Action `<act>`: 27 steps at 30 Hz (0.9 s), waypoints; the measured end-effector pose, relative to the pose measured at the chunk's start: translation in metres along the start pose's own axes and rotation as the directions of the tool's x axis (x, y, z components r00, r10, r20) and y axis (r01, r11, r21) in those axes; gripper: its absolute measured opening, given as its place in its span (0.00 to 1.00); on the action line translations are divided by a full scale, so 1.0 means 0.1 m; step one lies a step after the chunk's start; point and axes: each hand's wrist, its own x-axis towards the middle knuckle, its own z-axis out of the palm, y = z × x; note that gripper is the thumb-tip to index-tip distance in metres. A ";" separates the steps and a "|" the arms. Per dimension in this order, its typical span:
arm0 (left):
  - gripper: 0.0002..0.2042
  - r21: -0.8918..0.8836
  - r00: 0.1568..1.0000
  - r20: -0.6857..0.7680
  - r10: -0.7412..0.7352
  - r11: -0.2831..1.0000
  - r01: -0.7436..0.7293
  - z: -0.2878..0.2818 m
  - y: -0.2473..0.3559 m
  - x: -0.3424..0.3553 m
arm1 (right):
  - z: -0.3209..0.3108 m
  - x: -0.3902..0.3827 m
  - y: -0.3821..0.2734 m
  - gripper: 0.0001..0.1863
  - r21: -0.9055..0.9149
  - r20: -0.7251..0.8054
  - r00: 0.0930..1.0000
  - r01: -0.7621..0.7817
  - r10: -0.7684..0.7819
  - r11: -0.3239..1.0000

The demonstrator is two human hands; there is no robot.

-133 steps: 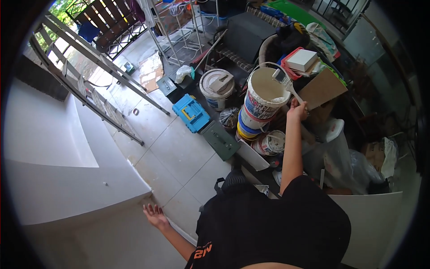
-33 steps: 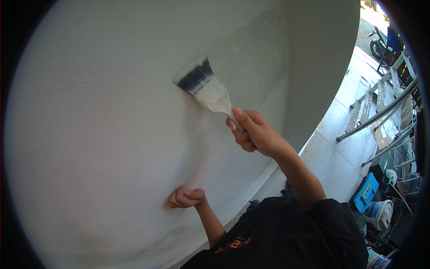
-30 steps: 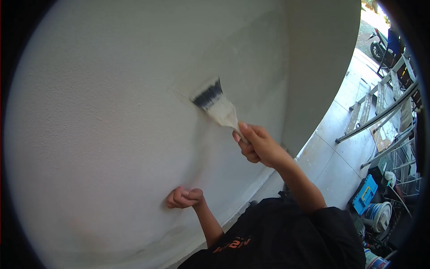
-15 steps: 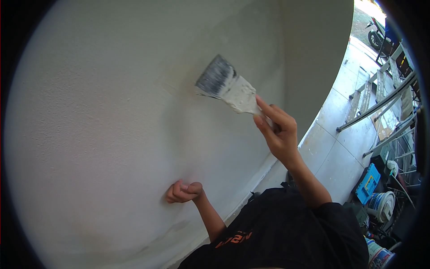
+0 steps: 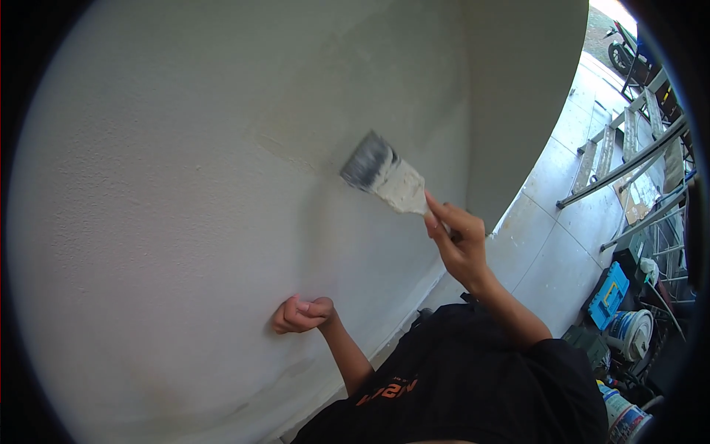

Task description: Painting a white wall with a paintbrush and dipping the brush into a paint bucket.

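A white-smeared paintbrush (image 5: 392, 181) is gripped by the right hand (image 5: 462, 243) before the pale wall (image 5: 185, 222), contact unclear. The left hand (image 5: 303, 315) is closed at near left. Evenness is probably served by light, overlapping strokes. Orange lettering (image 5: 388, 393) is borne by the black shirt (image 5: 503, 385), a printed label (image 5: 623, 324) by a bucket (image 5: 640, 337) at right.

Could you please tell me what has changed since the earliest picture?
The view has swung round to the wall, and the right hand has brought the brush in front of it. The left hand, open before, is now curled near the wall. The brush is still in the right hand, and the blue toolbox is still beside the lidded bucket.
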 end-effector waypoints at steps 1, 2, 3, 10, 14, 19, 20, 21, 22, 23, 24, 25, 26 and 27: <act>0.09 -0.002 1.000 0.004 0.002 1.000 -0.002 0.00 0.00 0.00 | 0.01 0.09 -0.08 0.18 0.029 -0.050 0.992 0.119 -0.118 0.992; 0.09 -0.006 1.000 0.005 0.004 1.000 -0.004 0.00 0.01 0.01 | 0.02 0.19 -0.17 0.18 0.029 -0.052 0.992 0.115 -0.113 0.993; 0.09 -0.013 1.000 0.007 0.003 1.000 -0.003 0.01 0.01 0.00 | 0.03 0.29 -0.27 0.18 -0.009 -0.024 0.993 0.114 -0.114 0.993; 0.10 -0.025 1.000 -0.022 -0.002 1.000 0.001 0.05 0.02 0.01 | 0.16 0.12 -0.13 0.18 -0.228 0.066 0.994 -0.072 0.090 0.971; 0.10 -0.007 1.000 -0.019 0.016 1.000 -0.016 0.01 0.02 0.02 | -0.05 -0.05 -0.04 0.17 -0.316 0.133 0.950 -0.228 0.281 0.921; 0.10 -0.024 1.000 -0.017 0.004 1.000 -0.004 0.03 0.02 0.00 | -0.31 -0.17 0.01 0.18 -0.090 0.290 0.918 -0.255 0.270 0.963; 0.10 -0.012 1.000 -0.016 0.001 1.000 -0.001 0.03 0.02 0.00 | -0.33 -0.15 0.01 0.18 -0.089 0.293 0.917 -0.255 0.270 0.963; 0.10 -0.006 1.000 -0.012 -0.003 1.000 0.003 0.02 0.01 0.00 | -0.35 -0.10 -0.07 0.18 0.009 0.396 0.868 -0.330 0.300 0.944; 0.10 -0.005 1.000 -0.008 -0.004 1.000 0.003 0.01 -0.01 0.00 | -0.35 -0.06 -0.12 0.19 0.098 0.499 0.808 -0.410 0.312 0.907; 0.09 -0.011 1.000 -0.008 0.001 1.000 -0.001 0.00 -0.03 -0.01 | -0.29 -0.04 -0.13 0.19 0.097 0.500 0.806 -0.414 0.316 0.905; 0.09 -0.021 1.000 -0.010 0.003 1.000 -0.003 0.00 -0.03 -0.02 | -0.22 0.00 -0.16 0.20 0.182 0.507 0.790 -0.489 0.345 0.853; 0.09 -0.027 1.000 -0.008 0.000 1.000 0.000 0.01 -0.01 -0.02 | -0.15 0.05 -0.17 0.20 0.265 0.514 0.773 -0.554 0.371 0.789; 0.09 -0.031 1.000 -0.008 -0.005 1.000 0.004 0.02 0.01 -0.02 | -0.07 0.10 -0.18 0.20 0.262 0.509 0.775 -0.555 0.375 0.790; 0.09 -0.030 1.000 -0.008 -0.007 1.000 0.006 0.02 0.01 -0.01 | 0.02 0.16 -0.18 0.21 0.197 0.491 0.788 -0.517 0.373 0.833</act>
